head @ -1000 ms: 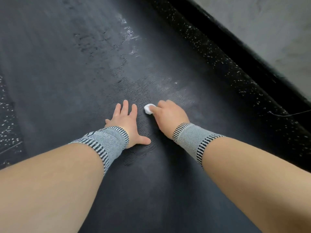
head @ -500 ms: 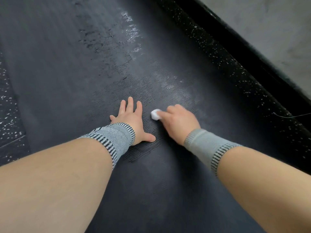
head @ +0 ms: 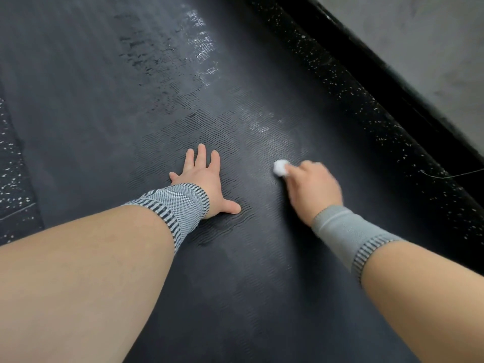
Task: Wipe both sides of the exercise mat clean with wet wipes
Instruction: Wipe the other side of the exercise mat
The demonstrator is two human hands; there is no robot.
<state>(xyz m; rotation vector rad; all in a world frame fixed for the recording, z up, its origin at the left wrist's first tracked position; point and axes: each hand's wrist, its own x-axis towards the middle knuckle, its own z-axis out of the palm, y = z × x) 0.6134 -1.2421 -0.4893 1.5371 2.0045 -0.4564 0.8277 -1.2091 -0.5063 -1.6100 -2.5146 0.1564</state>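
Note:
A dark textured exercise mat (head: 235,271) fills most of the view, with wet shiny streaks toward its far part. My left hand (head: 205,179) lies flat on the mat, fingers spread and straight, pressing down. To its right, my right hand (head: 313,188) grips a small balled-up white wet wipe (head: 280,167) and holds it against the mat surface. Only the tip of the wipe shows beyond my curled fingers. Both wrists wear grey knitted bands.
Black speckled rubber floor (head: 366,106) runs along the mat's right edge and shows again at the left (head: 13,179). A black skirting strip and a grey wall (head: 432,48) stand at the upper right. A thin thread lies on the floor at the right.
My right hand has slid the wipe to the right, away from my left hand. The left hand has stayed flat in about the same spot on the mat.

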